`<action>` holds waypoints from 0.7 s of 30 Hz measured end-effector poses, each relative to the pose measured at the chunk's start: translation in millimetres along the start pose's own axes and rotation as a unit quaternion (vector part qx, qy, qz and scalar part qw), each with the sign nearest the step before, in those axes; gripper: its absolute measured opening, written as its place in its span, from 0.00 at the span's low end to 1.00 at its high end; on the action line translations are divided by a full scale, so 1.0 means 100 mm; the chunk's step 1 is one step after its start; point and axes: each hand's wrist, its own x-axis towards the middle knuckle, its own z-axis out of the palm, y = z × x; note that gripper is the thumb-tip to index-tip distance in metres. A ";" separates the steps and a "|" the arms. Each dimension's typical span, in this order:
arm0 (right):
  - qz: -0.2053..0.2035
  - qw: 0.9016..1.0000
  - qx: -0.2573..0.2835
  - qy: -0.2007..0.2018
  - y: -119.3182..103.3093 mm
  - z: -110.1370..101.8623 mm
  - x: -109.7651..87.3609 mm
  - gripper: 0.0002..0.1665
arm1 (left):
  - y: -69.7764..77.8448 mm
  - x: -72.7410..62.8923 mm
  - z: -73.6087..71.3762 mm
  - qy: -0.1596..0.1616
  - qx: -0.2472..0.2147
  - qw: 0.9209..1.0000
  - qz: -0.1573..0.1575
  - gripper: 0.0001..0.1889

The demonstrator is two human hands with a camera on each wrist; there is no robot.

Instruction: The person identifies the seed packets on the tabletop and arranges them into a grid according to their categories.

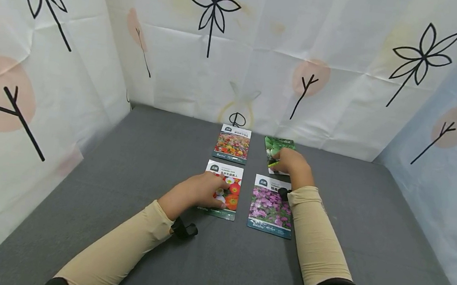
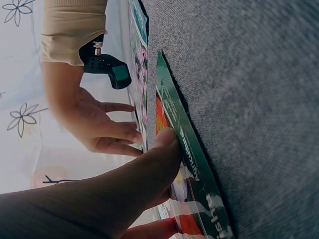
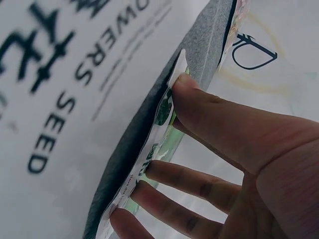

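My left hand (image 1: 199, 190) rests on a seed packet (image 1: 232, 189) printed with red, orange and white poppies. In the left wrist view its thumb (image 2: 167, 138) presses on the packet's face near the green bottom band, and the other fingers are partly hidden. Farther back, my right hand (image 1: 293, 166) touches a green seed packet (image 1: 278, 143). The right wrist view has its thumb and fingertips spread along that green packet (image 3: 158, 127), which lies on the table. The hand covers much of this packet in the head view.
In front of the right hand lies a packet with purple flowers (image 1: 269, 208), partly under the right wrist camera. Behind the poppy packet is one with mixed flowers (image 1: 231, 144). All lie on a grey cloth-covered table (image 1: 161, 139), with patterned white curtains (image 1: 266, 34) around it.
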 end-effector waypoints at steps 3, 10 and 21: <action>-0.002 1.000 0.000 0.002 -0.03 0.00 0.01 0.31 | 0.00 -0.01 0.00 0.000 -0.003 1.000 -0.003 0.30; 0.000 1.000 -0.010 0.002 -0.13 0.00 0.03 0.31 | -0.01 -0.02 0.01 0.006 -0.002 1.000 0.007 0.29; 0.002 1.000 -0.013 -0.002 -0.19 0.02 0.13 0.31 | -0.01 0.00 0.01 0.013 -0.003 1.000 0.010 0.28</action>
